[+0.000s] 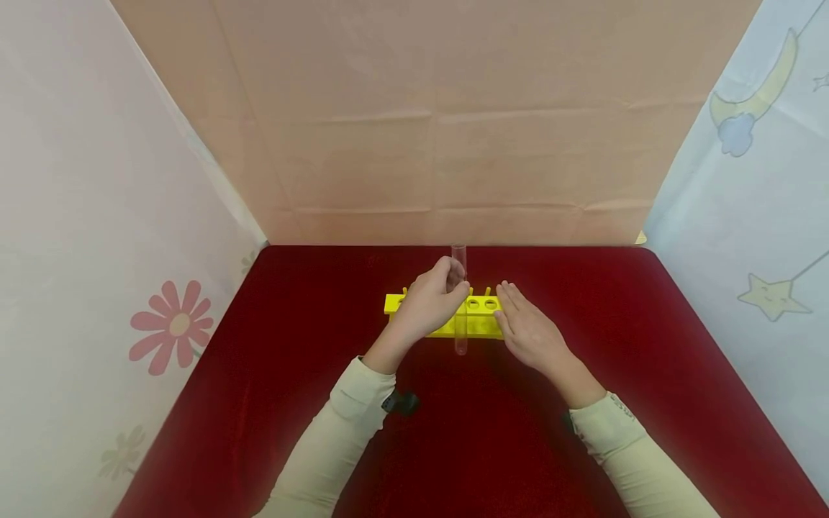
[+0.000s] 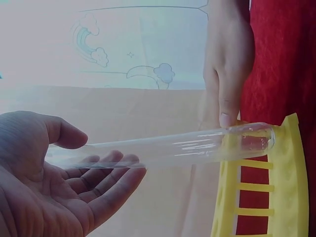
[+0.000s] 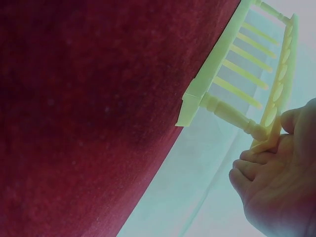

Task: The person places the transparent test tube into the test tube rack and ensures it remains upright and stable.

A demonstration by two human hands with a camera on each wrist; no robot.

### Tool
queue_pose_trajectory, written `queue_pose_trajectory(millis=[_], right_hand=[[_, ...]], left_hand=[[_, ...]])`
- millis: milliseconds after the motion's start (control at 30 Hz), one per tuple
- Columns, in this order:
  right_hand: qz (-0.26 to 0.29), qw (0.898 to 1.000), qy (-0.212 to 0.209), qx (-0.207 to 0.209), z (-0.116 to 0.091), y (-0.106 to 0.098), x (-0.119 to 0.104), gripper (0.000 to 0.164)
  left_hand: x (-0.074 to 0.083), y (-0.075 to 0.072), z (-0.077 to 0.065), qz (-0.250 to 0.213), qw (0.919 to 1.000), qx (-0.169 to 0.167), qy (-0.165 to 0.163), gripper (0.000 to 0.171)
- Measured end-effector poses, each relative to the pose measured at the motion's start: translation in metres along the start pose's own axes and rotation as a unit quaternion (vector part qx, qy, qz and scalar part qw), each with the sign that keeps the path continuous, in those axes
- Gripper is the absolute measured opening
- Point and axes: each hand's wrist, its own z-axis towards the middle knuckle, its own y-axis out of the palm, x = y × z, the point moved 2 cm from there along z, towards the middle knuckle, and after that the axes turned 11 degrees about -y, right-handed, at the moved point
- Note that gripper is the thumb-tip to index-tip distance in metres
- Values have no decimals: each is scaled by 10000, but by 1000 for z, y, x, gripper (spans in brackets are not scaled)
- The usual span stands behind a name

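A clear test tube (image 1: 460, 327) stands nearly upright in front of a yellow test tube rack (image 1: 391, 303). My left hand (image 1: 430, 296) holds the tube near its upper part, thumb on one side and fingers on the other. In the left wrist view the tube's rounded bottom (image 2: 264, 138) overlaps the rack (image 2: 296, 168). At the rack's right end, my right hand (image 1: 534, 332) grips the top plate; in the right wrist view the thumb (image 3: 291, 120) lies at the plate's holes and the fingers (image 3: 249, 170) bend at its end.
The rack rests on a table with a dark red cloth (image 1: 492, 446). Holes (image 1: 491, 304) run along its top and several pegs (image 1: 488, 291) show at its back. A tan sheet (image 1: 434, 144) hangs behind, and printed pale sheets (image 1: 732, 237) stand at both sides.
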Motion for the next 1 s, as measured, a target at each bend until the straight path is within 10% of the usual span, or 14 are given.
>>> queue_pose_trajectory(millis=[1000], right_hand=[[36, 9999, -72, 142, 2, 1, 1, 61]], left_hand=[[24, 6, 20, -347, 9981, 294, 404, 20]])
